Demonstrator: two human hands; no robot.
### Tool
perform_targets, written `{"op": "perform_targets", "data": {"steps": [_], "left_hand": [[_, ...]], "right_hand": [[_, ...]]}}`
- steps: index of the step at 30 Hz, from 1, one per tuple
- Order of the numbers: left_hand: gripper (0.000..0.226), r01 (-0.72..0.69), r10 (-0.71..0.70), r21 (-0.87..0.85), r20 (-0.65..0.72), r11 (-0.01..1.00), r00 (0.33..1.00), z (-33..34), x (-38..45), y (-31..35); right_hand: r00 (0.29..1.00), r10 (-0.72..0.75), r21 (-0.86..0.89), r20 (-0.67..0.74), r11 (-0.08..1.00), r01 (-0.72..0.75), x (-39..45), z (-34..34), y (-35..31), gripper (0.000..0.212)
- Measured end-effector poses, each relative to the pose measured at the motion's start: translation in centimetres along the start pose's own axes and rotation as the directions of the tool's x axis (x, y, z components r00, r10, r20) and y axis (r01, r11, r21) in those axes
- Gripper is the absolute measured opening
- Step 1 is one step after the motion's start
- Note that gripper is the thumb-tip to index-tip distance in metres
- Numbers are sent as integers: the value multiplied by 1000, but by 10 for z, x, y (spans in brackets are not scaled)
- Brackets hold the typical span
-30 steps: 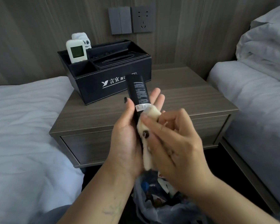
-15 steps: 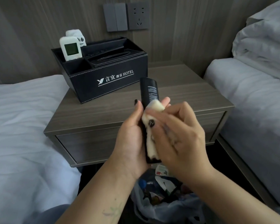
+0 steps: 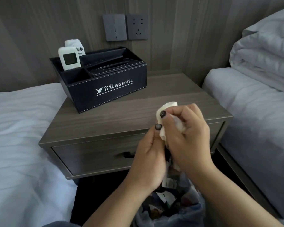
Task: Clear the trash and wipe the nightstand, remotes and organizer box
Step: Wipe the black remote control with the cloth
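Here, above the nightstand (image 3: 121, 122) | our right hand (image 3: 187, 138) clutches a white cloth (image 3: 166, 106) wrapped over a black remote (image 3: 168, 157) | our left hand (image 3: 147, 163) grips the remote's lower part | organizer box (image 3: 105, 89) stands at back left.

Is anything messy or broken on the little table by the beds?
Nothing looks broken or spilled. The black organizer box sits turned at an angle on the nightstand, not square with its edges, and a white remote leans in a back compartment. The trash bag below is full.
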State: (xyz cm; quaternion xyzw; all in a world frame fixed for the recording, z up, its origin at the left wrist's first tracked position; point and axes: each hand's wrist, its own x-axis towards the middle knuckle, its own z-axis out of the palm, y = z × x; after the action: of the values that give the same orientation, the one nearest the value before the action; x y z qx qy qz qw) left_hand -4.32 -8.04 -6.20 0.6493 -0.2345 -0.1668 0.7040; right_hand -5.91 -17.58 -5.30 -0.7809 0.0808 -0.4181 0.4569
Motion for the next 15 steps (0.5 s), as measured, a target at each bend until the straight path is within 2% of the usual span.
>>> {"op": "perform_targets", "data": {"steps": [2, 5, 7, 9, 12, 15], "left_hand": [[39, -13, 9, 76, 62, 997, 998, 1, -1, 2], [50, 15, -30, 94, 167, 995, 986, 1, -5, 6], [53, -23, 0, 142, 158, 990, 987, -3, -7, 7], [59, -84, 51, 262, 128, 961, 990, -9, -7, 7], [72, -196, 150, 526, 129, 827, 980, -18, -5, 5], [75, -279, 230, 748, 172, 603, 958, -22, -5, 6]], "right_hand": [[997, 60, -5, -42, 998, -60, 15, -6, -1, 18], [987, 131, 19, -88, 991, -130, 28, -16, -3, 23], [989, 137, 36, -50, 990, -136, 22, -18, -8, 23], [992, 126, 29, -24, 992, -126, 16, -19, -9, 17], [959, 278, 109, 46, 953, -282, 21, -24, -1, 8], [872, 454, 49, 184, 882, -470, 29, -30, 6, 15]]}}
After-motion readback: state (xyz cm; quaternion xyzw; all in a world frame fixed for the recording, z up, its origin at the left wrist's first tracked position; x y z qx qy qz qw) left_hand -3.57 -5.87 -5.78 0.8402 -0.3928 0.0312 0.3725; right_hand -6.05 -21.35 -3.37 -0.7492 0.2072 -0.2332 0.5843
